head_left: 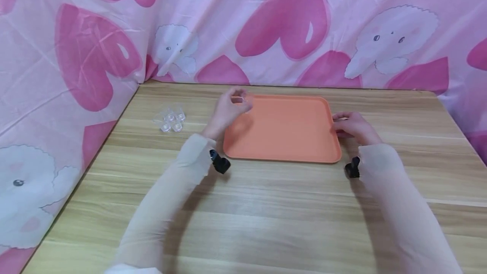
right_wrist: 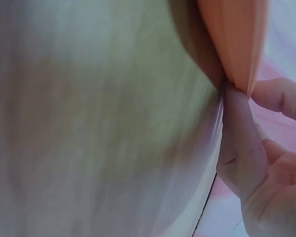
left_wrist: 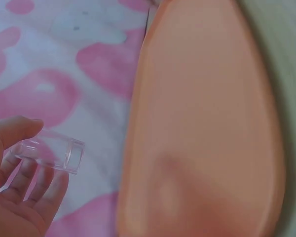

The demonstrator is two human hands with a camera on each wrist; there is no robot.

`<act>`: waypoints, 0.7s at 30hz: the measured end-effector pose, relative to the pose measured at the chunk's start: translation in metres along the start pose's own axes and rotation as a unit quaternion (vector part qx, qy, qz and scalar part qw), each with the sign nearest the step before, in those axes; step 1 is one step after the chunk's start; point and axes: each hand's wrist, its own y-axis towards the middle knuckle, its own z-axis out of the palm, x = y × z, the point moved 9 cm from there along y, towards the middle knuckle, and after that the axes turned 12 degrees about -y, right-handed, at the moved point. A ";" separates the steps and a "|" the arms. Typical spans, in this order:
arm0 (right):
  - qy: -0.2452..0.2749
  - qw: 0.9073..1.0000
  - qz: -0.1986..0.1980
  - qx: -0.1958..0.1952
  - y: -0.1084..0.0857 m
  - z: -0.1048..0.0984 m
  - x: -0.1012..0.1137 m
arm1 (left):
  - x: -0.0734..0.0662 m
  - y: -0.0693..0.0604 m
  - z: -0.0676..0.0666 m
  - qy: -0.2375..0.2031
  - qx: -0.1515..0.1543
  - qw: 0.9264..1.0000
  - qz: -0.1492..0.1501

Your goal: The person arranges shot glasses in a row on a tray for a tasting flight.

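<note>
My left hand (head_left: 233, 108) is above the left end of an orange tray (head_left: 285, 128). Between its thumb and fingers it holds a small clear cup (left_wrist: 52, 150), best seen in the left wrist view; in the head view the cup is blurred and barely visible. At the tray's right edge, my right hand (head_left: 354, 127) pinches the rim, thumb on one side and a finger on the other, as the right wrist view shows around the tray's edge (right_wrist: 239, 44). On the table left of the tray stands a cluster of several similar clear cups (head_left: 171, 118).
A wood-grain table (head_left: 266, 215) carries everything. Pink cloth (head_left: 213, 20) printed with hearts hangs behind it and along its left side. Black cameras are strapped at the left wrist (head_left: 220, 163) and the right wrist (head_left: 353, 168).
</note>
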 end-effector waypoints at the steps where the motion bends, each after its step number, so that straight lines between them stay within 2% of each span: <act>1: -0.001 1.000 0.000 0.002 0.000 0.001 0.001 | 0.003 0.001 0.007 -0.011 0.001 1.000 -0.006; 6: 0.005 1.000 -0.014 0.012 0.003 0.005 0.007 | 0.018 0.002 0.040 -0.041 0.023 0.999 -0.025; 10: 0.034 0.999 -0.031 0.022 0.005 0.009 0.012 | 0.027 0.001 0.062 -0.048 0.041 0.997 -0.041; 16: 0.068 0.996 -0.046 0.040 0.010 0.015 0.018 | 0.034 0.002 0.092 -0.059 0.053 0.996 -0.049; 21: 0.059 0.997 -0.037 0.040 0.012 0.017 0.019 | 0.039 0.004 0.113 -0.077 0.055 0.994 -0.058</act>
